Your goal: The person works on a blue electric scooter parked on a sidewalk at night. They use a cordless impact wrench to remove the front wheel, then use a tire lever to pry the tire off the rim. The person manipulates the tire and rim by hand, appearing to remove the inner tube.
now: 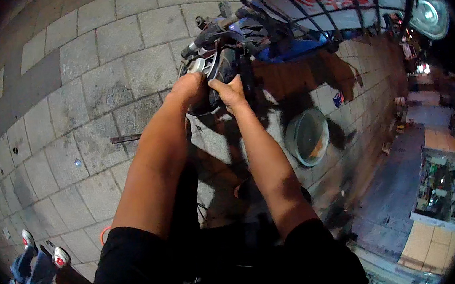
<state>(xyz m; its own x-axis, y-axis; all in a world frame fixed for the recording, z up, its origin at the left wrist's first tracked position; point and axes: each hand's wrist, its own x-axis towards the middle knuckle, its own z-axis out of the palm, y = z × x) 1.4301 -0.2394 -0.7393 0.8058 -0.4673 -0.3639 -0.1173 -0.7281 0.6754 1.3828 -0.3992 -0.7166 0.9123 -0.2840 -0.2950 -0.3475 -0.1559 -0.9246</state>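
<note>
Both my arms reach forward to a small two-wheeler's wheel (210,65), which has a light-coloured rim and hub and a dark tyre (226,65). My left hand (192,87) is closed at the rim's left side. Its fingers are hidden behind the back of the hand, so what they grip cannot be made out. On the near right part of the tyre, my right hand (229,92) has its thumb toward the rim and its fingers around the tyre's outer side. Dark machine parts (249,29) surround the wheel's far side.
A round basin (308,137) with liquid stands to the right. A wire basket (332,25) holding a white bag with red print hangs above. A flat metal bar (125,139) lies on the paving (89,95). Another person's shoes (60,257) show at lower left; a parts case (443,188) stands right.
</note>
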